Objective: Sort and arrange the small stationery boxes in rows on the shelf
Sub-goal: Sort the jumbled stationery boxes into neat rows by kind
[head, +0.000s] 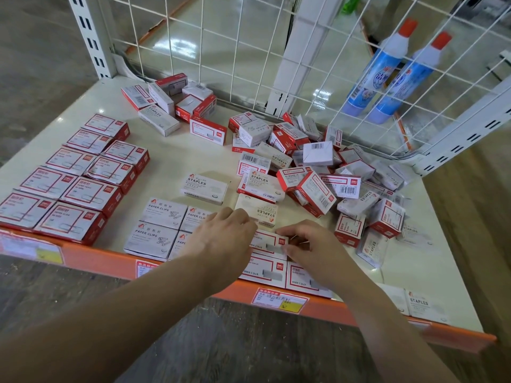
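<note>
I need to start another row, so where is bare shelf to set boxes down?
Bare white shelf lies between the red-and-white box rows at left and the jumbled box pile at right, behind the grey paper-clip boxes. The right side is crowded.

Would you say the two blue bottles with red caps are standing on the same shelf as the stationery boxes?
No, the two blue bottles lie beyond the white wire grid, outside the shelf where the boxes are.
</note>
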A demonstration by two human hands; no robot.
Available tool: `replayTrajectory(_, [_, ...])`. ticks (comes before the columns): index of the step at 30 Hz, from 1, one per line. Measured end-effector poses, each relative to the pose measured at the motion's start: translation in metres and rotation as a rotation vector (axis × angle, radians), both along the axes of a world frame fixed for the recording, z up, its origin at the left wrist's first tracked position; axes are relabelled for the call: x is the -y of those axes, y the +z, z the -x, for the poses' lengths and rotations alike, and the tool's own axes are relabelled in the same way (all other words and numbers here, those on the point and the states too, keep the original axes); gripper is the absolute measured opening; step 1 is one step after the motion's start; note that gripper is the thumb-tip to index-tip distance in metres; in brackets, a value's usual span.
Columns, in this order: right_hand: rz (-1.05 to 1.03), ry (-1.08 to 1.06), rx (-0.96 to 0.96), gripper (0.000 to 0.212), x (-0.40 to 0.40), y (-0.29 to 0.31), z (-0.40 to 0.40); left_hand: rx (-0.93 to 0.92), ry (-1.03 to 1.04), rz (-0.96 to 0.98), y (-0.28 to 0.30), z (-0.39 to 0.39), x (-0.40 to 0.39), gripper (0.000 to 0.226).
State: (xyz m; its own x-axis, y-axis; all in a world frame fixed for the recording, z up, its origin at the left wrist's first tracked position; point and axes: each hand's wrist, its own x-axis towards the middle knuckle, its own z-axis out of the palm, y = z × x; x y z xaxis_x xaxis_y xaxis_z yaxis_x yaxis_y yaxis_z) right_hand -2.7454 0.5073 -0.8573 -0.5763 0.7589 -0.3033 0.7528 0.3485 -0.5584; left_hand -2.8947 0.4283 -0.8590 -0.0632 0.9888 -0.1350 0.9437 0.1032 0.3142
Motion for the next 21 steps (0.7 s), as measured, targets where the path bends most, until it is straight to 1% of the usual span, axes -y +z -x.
replayTrajectory(3, [-0.014,0.001,-0.006,0.029,0.0,-0.001,-0.001,0.026,0.004,0.002,0.0,0.001,0.0,0.037])
replayTrajectory(7, [-0.115,-0.044,-0.081,0.022,-0.003,-0.001,-0.007,0.058,0.004,-0.031,0.002,0.003,-0.001,0.037])
replayTrajectory(12, [-0.283,-0.231,-0.164,0.017,-0.013,0.003,-0.017,0.076,-0.051,-0.06,0.006,-0.003,-0.006,0.036])
replayTrajectory(14, [-0.327,-0.312,-0.203,0.021,-0.018,0.003,-0.02,0.072,-0.093,-0.063,0.007,-0.007,-0.008,0.035])
replayTrajectory(18, [-0.418,-0.323,-0.121,0.038,-0.029,0.0,-0.024,0.059,-0.129,-0.025,0.008,-0.013,-0.01,0.033])
replayTrajectory(21, [-0.446,-0.279,-0.025,0.04,-0.039,-0.002,-0.022,0.06,-0.12,0.006,0.008,-0.016,-0.012,0.032])
